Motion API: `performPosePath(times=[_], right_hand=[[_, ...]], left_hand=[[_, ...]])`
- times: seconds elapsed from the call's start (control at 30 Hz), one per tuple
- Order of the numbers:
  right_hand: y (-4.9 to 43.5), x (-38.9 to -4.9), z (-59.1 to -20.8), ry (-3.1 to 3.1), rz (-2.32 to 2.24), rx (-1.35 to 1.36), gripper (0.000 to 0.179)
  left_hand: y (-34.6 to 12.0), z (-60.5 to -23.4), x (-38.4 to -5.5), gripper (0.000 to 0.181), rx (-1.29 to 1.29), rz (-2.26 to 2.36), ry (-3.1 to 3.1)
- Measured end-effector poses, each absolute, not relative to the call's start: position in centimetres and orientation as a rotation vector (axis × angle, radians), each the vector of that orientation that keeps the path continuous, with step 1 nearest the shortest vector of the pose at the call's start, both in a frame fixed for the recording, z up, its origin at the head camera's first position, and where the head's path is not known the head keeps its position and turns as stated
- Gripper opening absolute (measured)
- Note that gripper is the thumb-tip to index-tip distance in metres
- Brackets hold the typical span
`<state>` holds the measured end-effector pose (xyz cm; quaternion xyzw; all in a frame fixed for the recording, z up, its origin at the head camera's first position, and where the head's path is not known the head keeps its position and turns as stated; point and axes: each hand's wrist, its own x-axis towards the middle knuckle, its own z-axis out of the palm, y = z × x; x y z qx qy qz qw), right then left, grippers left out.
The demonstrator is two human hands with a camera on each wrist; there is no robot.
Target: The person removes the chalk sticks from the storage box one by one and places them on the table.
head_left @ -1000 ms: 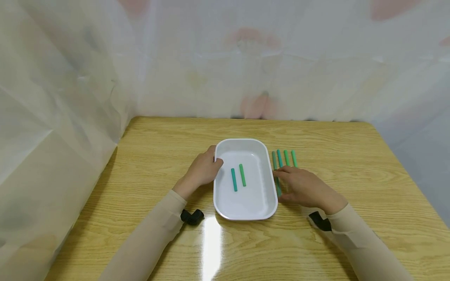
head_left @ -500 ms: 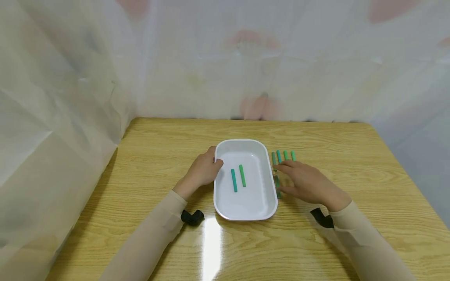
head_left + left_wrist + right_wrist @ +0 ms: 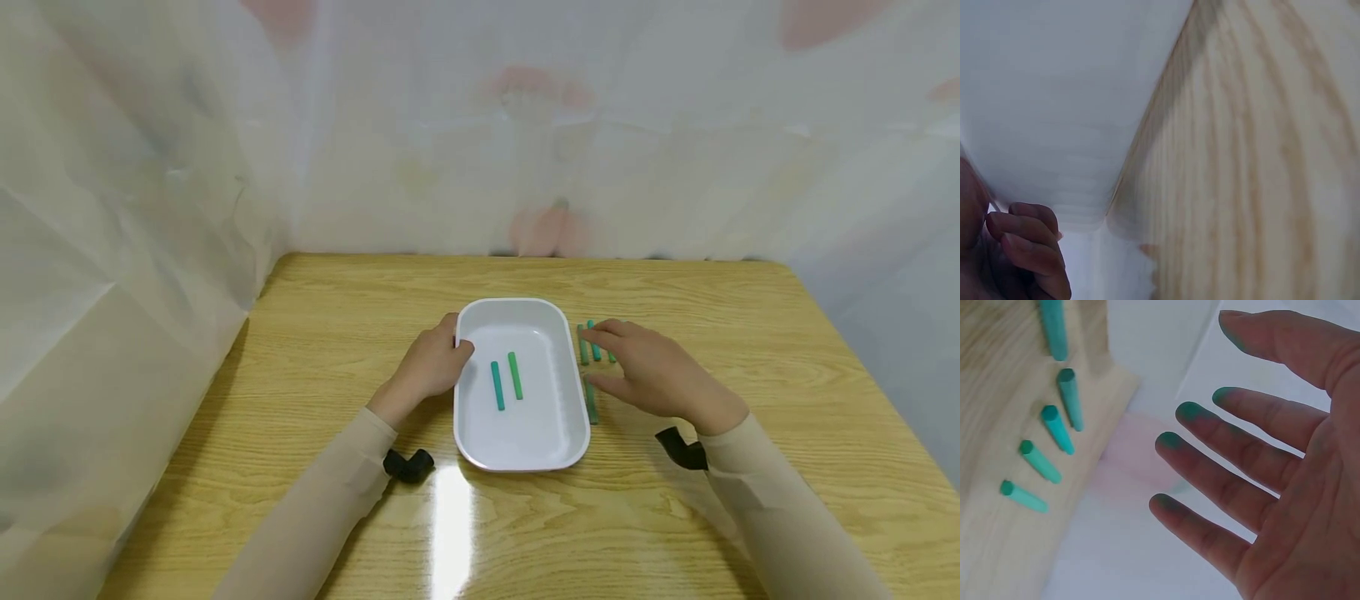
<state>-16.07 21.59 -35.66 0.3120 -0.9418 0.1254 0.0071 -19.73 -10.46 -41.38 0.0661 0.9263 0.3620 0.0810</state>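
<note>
My left hand [image 3: 429, 362] grips the left rim of a white rectangular tray [image 3: 480, 442], thumb over the edge and fingers outside. Inside the tray lie a teal chalk stick [image 3: 498, 386] and a green chalk stick [image 3: 516, 376]. To the tray's right, my right hand [image 3: 660, 367] hovers with nothing held. In the right wrist view its fingers [image 3: 1222, 481] are spread and straight, with green dust on the tips. Below it are several chalk sticks: a row with a teal one [image 3: 1057, 428] and a pale green one [image 3: 1024, 495], plus a dark green one [image 3: 592, 402] nearer me.
The wooden table [image 3: 360, 300] ends at a pale patterned curtain [image 3: 420, 150] behind and on the left. Black wrist mounts [image 3: 408, 467] sit at both sleeves. A bright light reflection lies on the table in front of the tray.
My right hand has lifted away from the near dark green chalk stick and shifted farther back, over the row of chalk. My left hand and the tray stay nearly in place.
</note>
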Motion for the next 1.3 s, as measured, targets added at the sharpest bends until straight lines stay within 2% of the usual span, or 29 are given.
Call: performPosePath(times=[0.53, 0.9, 1.3], right_hand=[[17.9, -17.1, -34.0, -2.936, 0.383, 1.059, 0.060], [15.3, -18.5, -35.7, -2.918, 0.356, 1.193, 0.062], [14.1, -19.3, -36.5, -3.026, 0.263, 1.211, 0.069]], left_hand=[[-10.5, -41.7, -19.9, 0.049, 0.188, 1.180, 2.776], [-10.3, -42.4, -20.0, 0.045, 0.163, 1.237, 2.784], [-10.3, -42.8, -20.0, 0.045, 0.166, 1.261, 2.782]])
